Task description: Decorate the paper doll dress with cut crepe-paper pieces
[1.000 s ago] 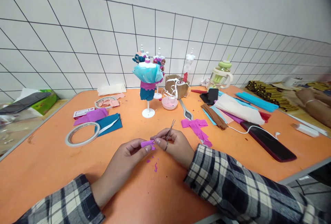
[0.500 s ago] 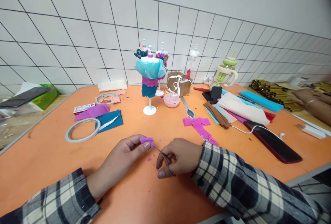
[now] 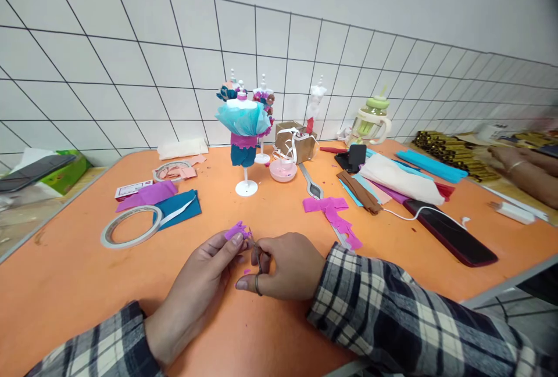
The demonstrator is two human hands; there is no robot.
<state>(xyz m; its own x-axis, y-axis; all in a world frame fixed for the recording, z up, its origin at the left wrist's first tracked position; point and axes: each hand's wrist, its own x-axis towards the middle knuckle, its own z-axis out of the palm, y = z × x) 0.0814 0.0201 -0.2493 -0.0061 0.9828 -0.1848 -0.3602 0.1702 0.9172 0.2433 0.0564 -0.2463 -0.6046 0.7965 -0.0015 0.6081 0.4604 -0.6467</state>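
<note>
The left hand (image 3: 204, 275) has its grip pinched on a scrap of purple paper (image 3: 238, 230), held just above the orange worktop (image 3: 87, 284). The right hand (image 3: 285, 266) has its grip closed round small scissors (image 3: 257, 255), thumb through a ring and tips near the scrap. Such a small piece is best snipped, I judge, in short bites close to the pinching fingertips, turning the paper rather than the blades. Since half a second ago the right hand has drawn in beside the left, and the scissors stand steeper.
</note>
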